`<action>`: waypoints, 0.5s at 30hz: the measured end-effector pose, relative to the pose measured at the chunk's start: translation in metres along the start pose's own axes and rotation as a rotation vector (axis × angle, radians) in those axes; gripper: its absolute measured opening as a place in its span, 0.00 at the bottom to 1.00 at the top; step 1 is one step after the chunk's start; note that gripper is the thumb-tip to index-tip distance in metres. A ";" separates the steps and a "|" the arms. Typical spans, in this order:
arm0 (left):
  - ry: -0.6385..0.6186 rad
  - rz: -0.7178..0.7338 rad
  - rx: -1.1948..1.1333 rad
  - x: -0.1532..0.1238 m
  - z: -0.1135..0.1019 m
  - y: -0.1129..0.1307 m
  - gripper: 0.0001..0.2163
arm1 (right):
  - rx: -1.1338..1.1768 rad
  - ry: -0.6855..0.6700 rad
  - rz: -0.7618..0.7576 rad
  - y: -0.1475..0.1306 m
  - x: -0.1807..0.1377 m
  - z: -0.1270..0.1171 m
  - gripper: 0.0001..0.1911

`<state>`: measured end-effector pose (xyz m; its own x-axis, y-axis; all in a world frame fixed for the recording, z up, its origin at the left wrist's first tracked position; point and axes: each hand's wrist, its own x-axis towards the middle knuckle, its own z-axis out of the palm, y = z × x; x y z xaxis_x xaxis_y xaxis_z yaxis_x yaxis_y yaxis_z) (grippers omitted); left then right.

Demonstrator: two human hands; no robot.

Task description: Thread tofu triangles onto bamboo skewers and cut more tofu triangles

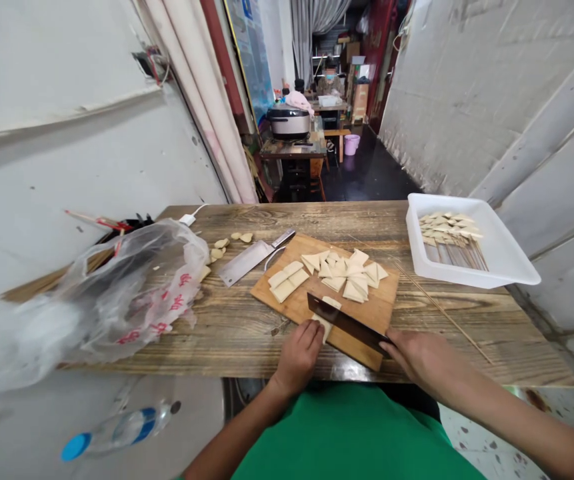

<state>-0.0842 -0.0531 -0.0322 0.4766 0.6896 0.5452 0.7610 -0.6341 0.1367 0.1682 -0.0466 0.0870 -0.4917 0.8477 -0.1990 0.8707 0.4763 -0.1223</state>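
My right hand [417,353] grips the handle of a dark-bladed kitchen knife [349,319] at the front of a wooden cutting board [267,277]. The blade lies across a pale, flat piece of what looks like tofu [323,325], parts of it showing on both sides. With bent fingers, my left hand [299,353] presses the near part of this piece onto the board, close to the blade. Behind the knife lie several cut triangles [355,275] in a loose heap. To their left is a stack of uncut-looking squares [287,280].
A cleaver [254,259] rests left of the board, by several pale round pieces [221,247]. A plastic bag [151,287] covers the table's left end, near a bundle of sticks [51,280]. At right stand a white tray [509,260] with skewered pieces and loose skewers [441,310].
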 end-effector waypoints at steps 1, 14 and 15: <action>-0.004 0.006 -0.009 0.000 0.001 0.000 0.16 | -0.016 -0.017 0.005 0.000 0.002 0.000 0.15; 0.153 -0.011 0.001 0.004 -0.016 -0.009 0.19 | 0.129 0.164 0.048 0.014 -0.015 0.014 0.18; 0.170 -0.001 0.010 0.010 -0.017 -0.012 0.18 | 0.143 0.202 0.096 0.017 -0.020 0.013 0.18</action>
<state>-0.0957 -0.0448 -0.0144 0.3956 0.6205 0.6771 0.7661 -0.6296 0.1294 0.1926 -0.0580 0.0762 -0.3825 0.9237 -0.0200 0.8961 0.3656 -0.2515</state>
